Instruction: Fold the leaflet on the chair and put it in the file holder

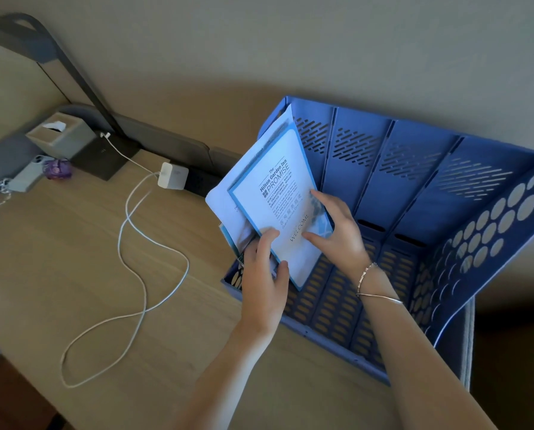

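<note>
Both hands grip the leaflet (pixel 278 193) in the blue file holder's (pixel 414 187) leftmost slot: left hand (pixel 264 274) pinching its lower edge, right hand (pixel 337 231) pressed flat on its face; a white charger (pixel 172 176) and cable (pixel 129 243) lie left of the holder.

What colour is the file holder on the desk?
Blue, with slotted and round cut-outs in its walls; the file holder shows clearly in the head view.

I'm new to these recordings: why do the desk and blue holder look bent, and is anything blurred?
Head view: the wide lens bows the desk edge and splays the file holder; corners darken; leaflet print is readable, while the left hand and right hand look slightly soft; light is even, without glare.
</note>
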`<state>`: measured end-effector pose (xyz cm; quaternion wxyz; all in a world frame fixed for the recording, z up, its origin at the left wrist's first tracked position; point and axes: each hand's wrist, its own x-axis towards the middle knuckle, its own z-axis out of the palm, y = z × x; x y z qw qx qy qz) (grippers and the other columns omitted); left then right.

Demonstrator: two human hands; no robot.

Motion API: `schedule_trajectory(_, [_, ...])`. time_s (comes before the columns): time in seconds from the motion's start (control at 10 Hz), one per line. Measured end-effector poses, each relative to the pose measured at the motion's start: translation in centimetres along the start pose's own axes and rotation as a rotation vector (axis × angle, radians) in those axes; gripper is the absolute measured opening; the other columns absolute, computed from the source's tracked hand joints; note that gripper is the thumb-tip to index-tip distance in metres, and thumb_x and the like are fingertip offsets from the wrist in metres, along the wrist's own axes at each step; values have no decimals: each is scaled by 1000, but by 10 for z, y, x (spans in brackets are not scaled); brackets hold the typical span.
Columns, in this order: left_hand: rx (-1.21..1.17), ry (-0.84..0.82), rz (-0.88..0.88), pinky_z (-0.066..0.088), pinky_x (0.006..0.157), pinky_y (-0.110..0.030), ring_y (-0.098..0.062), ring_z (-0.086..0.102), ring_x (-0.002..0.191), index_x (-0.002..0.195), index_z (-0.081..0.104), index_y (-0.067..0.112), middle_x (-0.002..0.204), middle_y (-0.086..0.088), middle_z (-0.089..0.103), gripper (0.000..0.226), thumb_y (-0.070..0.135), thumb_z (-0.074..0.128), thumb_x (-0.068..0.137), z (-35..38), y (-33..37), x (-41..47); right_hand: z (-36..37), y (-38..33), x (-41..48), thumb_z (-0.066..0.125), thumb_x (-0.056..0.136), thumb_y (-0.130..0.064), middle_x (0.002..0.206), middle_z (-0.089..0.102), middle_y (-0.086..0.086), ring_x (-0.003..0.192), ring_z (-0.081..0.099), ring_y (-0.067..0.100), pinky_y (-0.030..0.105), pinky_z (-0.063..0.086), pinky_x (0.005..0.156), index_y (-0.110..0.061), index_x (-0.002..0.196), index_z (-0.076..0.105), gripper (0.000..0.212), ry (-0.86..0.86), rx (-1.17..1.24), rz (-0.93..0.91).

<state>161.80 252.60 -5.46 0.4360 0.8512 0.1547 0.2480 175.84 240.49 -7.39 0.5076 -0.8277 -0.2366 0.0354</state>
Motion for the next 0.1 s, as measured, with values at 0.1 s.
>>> schedule_trajectory(0.1, [11, -22, 17, 38, 101, -13, 6, 38, 128, 136, 47, 11, 137, -11, 46, 54, -4, 64, 87, -13, 12, -9, -6, -17, -11, 77, 76, -2, 142, 46, 4, 118, 36, -10, -6, 22, 96, -23, 145, 43, 79, 52, -9, 27])
